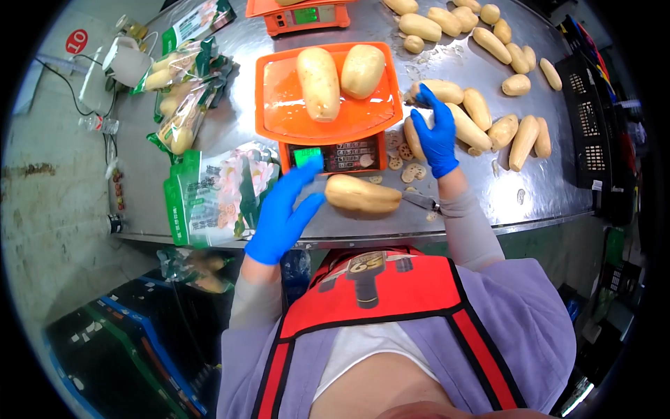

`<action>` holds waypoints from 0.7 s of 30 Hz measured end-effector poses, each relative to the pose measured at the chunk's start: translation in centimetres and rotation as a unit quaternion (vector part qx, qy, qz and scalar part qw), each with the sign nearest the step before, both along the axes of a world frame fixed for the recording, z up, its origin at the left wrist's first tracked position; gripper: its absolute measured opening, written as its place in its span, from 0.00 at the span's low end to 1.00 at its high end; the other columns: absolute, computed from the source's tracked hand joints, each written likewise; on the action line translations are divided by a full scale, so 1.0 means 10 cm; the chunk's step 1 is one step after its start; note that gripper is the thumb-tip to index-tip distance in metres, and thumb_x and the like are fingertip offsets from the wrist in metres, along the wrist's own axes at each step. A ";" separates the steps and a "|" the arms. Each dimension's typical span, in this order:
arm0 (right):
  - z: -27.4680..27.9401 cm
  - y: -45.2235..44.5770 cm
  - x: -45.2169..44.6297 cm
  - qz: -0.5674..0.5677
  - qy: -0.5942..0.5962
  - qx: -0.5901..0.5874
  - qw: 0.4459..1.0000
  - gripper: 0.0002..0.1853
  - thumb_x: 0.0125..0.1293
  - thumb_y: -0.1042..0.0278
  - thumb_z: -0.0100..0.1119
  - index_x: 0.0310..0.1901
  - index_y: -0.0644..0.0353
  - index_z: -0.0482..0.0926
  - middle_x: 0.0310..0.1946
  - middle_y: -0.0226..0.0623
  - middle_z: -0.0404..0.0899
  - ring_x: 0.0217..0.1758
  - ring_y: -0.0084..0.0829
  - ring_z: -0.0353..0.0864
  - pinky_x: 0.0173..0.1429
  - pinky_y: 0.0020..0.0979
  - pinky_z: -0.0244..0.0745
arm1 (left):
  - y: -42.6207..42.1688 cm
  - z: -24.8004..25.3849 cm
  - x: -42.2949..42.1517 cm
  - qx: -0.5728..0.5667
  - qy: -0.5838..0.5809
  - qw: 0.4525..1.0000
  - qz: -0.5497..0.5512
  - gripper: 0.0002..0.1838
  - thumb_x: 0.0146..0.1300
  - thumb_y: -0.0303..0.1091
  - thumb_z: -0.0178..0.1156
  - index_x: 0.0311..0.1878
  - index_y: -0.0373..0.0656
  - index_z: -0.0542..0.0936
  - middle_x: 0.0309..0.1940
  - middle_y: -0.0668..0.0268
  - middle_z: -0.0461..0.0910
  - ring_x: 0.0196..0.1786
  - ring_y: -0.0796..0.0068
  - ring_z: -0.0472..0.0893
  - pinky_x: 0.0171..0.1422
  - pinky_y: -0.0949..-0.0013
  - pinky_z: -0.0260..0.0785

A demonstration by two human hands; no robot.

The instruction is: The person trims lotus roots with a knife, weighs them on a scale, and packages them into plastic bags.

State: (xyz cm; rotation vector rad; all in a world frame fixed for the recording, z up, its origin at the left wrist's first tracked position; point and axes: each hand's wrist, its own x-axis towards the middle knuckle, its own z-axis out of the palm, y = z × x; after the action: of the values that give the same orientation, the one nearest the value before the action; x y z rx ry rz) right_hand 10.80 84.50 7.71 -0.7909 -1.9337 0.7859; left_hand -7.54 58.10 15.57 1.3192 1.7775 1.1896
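My left hand (285,213), in a blue glove, is above the table's front edge beside the scale's keypad, fingers apart, holding nothing. Just right of it lies a peeled lotus root segment (363,195). My right hand (437,133), also blue-gloved, is over the roots right of the scale, its thumb and fingers spread around a root (413,138) partly hidden by it; firm contact is unclear. Two roots (319,84) (363,71) rest in the orange scale tray (279,124). A knife (421,201) lies near the front edge, with cut root slices (413,172) behind it.
Printed plastic bags (209,195) and filled bags (183,122) lie at the left. More roots (525,143) are spread at the right. A second orange scale (307,17) stands behind. Black crates (590,133) border the table's right side.
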 end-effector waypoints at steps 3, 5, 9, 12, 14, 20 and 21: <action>-0.07 -0.04 0.18 0.002 -0.002 0.004 1.000 0.24 0.56 0.69 0.61 0.56 0.63 0.73 0.42 0.43 0.80 0.44 0.37 0.79 0.52 0.35 0.70 | -0.52 -0.36 0.05 -0.215 -0.193 0.953 0.087 0.21 0.65 0.37 0.54 0.57 0.35 0.73 0.48 0.52 0.78 0.51 0.67 0.77 0.57 0.68 0.67; 0.01 -0.12 0.22 0.045 -0.025 -0.085 0.995 0.24 0.59 0.75 0.58 0.58 0.66 0.70 0.50 0.40 0.77 0.54 0.30 0.75 0.62 0.30 0.66 | -0.69 -0.59 0.21 -0.224 -0.179 0.952 0.108 0.22 0.63 0.36 0.56 0.59 0.38 0.72 0.51 0.51 0.76 0.53 0.65 0.76 0.58 0.67 0.66; 0.20 -0.36 -0.06 0.087 -0.004 -0.063 0.994 0.23 0.58 0.71 0.61 0.57 0.64 0.72 0.45 0.43 0.79 0.48 0.33 0.78 0.55 0.31 0.69 | -0.72 -0.76 0.47 -0.085 0.281 0.955 0.035 0.30 0.56 0.36 0.62 0.63 0.45 0.69 0.62 0.48 0.66 0.60 0.55 0.71 0.63 0.61 0.63; 0.34 -0.53 -0.43 0.165 0.017 -0.034 0.986 0.28 0.56 0.68 0.63 0.59 0.62 0.68 0.56 0.45 0.73 0.57 0.38 0.74 0.61 0.33 0.67 | -0.67 -0.75 0.45 -0.089 0.181 0.977 0.068 0.34 0.53 0.35 0.64 0.65 0.47 0.66 0.65 0.48 0.61 0.62 0.48 0.67 0.66 0.56 0.59; 0.41 -0.62 -0.70 0.186 -0.008 -0.025 0.982 0.31 0.55 0.66 0.64 0.61 0.62 0.67 0.58 0.46 0.71 0.58 0.41 0.73 0.62 0.35 0.67 | -0.67 -0.88 0.28 -0.044 0.224 0.962 0.151 0.33 0.54 0.36 0.64 0.64 0.41 0.67 0.62 0.48 0.65 0.61 0.47 0.68 0.65 0.56 0.60; 0.23 -0.72 -1.35 0.076 -0.167 0.064 0.981 0.44 0.50 0.58 0.70 0.67 0.62 0.57 0.62 0.57 0.63 0.65 0.48 0.65 0.64 0.40 0.64 | -0.90 -1.16 -0.30 -0.153 0.337 0.851 0.373 0.23 0.56 0.34 0.62 0.55 0.38 0.75 0.49 0.51 0.77 0.51 0.52 0.76 0.56 0.59 0.67; 0.22 -0.69 -1.36 0.081 -0.164 0.067 0.981 0.44 0.50 0.58 0.70 0.67 0.62 0.57 0.62 0.57 0.63 0.65 0.48 0.65 0.64 0.40 0.64 | -0.96 -1.22 -0.35 -0.152 0.337 0.848 0.379 0.23 0.56 0.34 0.62 0.55 0.38 0.75 0.49 0.51 0.77 0.51 0.52 0.76 0.56 0.59 0.67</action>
State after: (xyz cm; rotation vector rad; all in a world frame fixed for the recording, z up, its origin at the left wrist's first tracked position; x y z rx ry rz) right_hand -2.80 77.60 9.90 -0.7214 -2.3437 0.6408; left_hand -11.04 48.52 3.36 0.8927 3.0453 0.7475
